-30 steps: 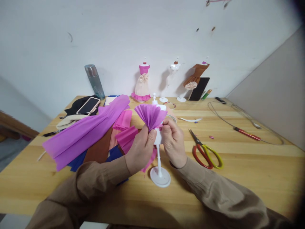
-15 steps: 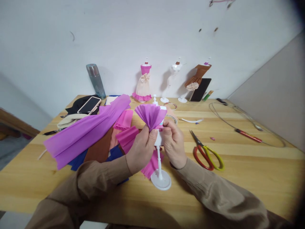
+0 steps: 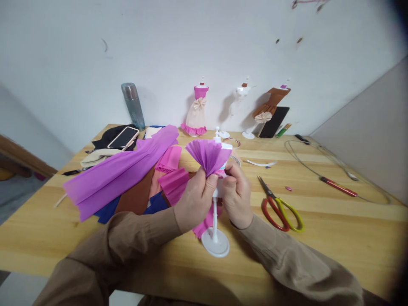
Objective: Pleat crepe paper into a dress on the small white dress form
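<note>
Pinched between the thumb and fingers of my left hand (image 3: 196,197) is a purple crepe-paper fan (image 3: 208,156), pleated and spreading upward. It covers part of a small white dress-form mannequin (image 3: 216,131), which stands upright on its round base (image 3: 215,243). My right hand (image 3: 238,193) is curled at the mannequin's right side, thumb and forefinger at its waist by a pink band (image 3: 220,173). Its other fingers are folded and partly hidden. Behind my left hand lie magenta crepe paper (image 3: 174,185) and a long purple crepe sheet (image 3: 123,174).
Scissors (image 3: 277,204) with red and yellow handles lie right of my hands. Farther right is a red-handled tool with a cable (image 3: 338,186). Along the wall stand a flask (image 3: 133,106), a pink-dressed mannequin (image 3: 196,112), a bare one (image 3: 242,95) and a brown-dressed one (image 3: 270,102). A phone (image 3: 123,138) rests left.
The whole view has shifted slightly, so things appear farther right. My left hand still holds the fan in front of the mannequin. The right thumb and forefinger have shifted slightly at its waist.
</note>
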Tool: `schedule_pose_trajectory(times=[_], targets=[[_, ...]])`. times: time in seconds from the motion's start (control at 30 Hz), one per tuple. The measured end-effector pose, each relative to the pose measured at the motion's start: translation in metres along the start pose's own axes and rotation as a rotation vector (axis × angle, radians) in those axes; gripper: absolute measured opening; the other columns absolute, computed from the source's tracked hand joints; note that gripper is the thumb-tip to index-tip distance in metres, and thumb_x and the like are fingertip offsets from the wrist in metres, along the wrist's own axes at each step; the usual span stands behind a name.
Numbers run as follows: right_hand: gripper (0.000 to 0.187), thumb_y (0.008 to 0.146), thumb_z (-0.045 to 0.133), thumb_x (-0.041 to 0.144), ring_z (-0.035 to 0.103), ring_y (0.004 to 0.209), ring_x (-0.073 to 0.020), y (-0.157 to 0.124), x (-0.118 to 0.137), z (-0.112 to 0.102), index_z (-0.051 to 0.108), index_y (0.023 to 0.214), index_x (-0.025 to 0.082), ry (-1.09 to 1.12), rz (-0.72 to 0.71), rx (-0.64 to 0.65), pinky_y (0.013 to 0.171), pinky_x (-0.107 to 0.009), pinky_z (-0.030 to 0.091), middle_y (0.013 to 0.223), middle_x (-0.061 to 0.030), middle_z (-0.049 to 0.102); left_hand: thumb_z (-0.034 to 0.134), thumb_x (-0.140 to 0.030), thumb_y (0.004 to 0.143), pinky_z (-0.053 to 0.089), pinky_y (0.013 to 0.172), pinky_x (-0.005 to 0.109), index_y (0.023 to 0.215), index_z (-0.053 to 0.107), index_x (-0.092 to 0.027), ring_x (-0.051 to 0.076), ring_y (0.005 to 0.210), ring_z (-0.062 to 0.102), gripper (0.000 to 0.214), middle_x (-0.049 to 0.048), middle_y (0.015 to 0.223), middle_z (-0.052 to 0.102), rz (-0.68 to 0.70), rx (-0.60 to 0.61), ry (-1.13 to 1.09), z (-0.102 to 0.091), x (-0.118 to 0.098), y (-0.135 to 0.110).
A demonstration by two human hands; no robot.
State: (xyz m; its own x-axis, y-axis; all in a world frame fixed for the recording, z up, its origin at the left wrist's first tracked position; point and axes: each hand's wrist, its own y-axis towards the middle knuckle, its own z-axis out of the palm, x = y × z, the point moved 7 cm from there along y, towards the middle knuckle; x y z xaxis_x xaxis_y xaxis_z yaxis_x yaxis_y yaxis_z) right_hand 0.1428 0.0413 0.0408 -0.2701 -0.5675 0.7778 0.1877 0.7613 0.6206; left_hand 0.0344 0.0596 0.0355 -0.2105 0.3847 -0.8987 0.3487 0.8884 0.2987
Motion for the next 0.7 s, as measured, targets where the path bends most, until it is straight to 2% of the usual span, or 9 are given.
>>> schedule_pose_trajectory(times=[0.17,0.33,0.47,0.6,0.7], targets=[[0.039,0.091,0.055,0.061,0.048,0.051,-0.0123,-0.004,-0.017,0.004,0.056,0.082,0.023,0.18,0.248,0.009,0.044,-0.026,0.041,0.069,0.0026,0.053,0.038,-0.036,0.099,0.041,0.057,0.03,0.075,0.035,-0.025,0.016,0.061,0.055,0.026,-0.002,0.065,0.053,-0.067,0.005,-0.056,0.001,0.009,0.0],[0.035,0.086,0.066,0.053,0.04,0.032,-0.0092,-0.009,-0.026,0.009,0.051,0.075,0.024,0.433,0.502,0.031,0.027,-0.023,0.031,0.052,0.008,0.047,0.039,-0.035,0.098,0.044,0.057,0.029,0.075,0.038,-0.024,0.015,0.06,0.057,0.026,-0.0022,0.064,0.056,-0.086,0.002,-0.087,0.001,0.004,-0.001],[0.034,0.081,0.072,0.048,0.041,0.027,-0.0116,-0.007,-0.02,0.016,0.05,0.073,0.024,0.679,0.612,0.129,0.025,-0.024,0.034,0.045,0.0083,0.049,0.041,-0.042,0.097,0.048,0.049,0.027,0.08,0.041,-0.023,0.014,0.049,0.058,0.025,-0.0047,0.056,0.055,-0.168,0.08,-0.268,0.006,0.003,-0.001],[0.037,0.075,0.078,0.046,0.049,0.028,-0.0158,0.0,-0.02,0.016,0.05,0.07,0.023,0.738,0.675,0.243,0.025,-0.027,0.039,0.045,0.0067,0.052,0.044,-0.049,0.094,0.051,0.045,0.025,0.084,0.044,-0.021,0.014,0.048,0.063,0.029,-0.0026,0.062,0.062,-0.242,0.147,-0.381,0.011,0.005,-0.001],[0.04,0.07,0.083,0.046,0.044,0.029,-0.0092,0.008,-0.029,0.011,0.054,0.064,0.019,0.736,0.71,0.345,0.029,-0.021,0.038,0.042,0.0086,0.045,0.047,-0.052,0.093,0.053,0.046,0.024,0.085,0.044,-0.02,0.014,0.049,0.065,0.032,-0.0005,0.069,0.065,-0.266,0.158,-0.398,0.011,0.007,-0.002]])
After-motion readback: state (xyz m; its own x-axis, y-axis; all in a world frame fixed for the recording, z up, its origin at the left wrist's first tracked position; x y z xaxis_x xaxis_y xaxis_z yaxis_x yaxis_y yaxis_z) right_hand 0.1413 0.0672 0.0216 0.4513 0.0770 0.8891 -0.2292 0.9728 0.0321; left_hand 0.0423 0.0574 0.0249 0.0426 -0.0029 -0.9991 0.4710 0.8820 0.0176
